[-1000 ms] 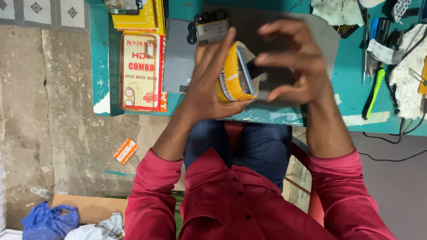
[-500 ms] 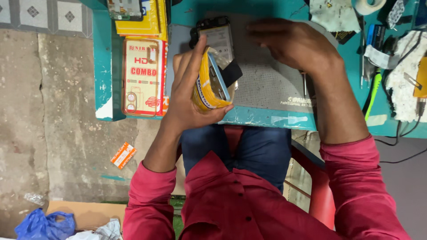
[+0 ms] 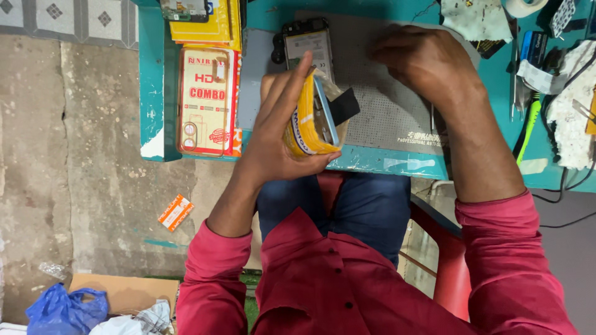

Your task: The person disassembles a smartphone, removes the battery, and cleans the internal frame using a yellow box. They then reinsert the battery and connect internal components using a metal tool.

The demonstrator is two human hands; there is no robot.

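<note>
The left hand (image 3: 282,133) keeps a clenched grip on a yellow pouch (image 3: 308,118) with a phone screen part inside, above the teal worktop (image 3: 397,162) edge. At two o'clock, the right hand (image 3: 428,65) rests on the grey mat (image 3: 388,115), its grip hidden.

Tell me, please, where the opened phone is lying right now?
In the head view, the opened phone lies at the far edge of the grey mat, just beyond the left hand.

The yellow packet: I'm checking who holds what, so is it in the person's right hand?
No, the left hand grips the yellow packet, while the right hand rests apart on the grey work mat.
</note>
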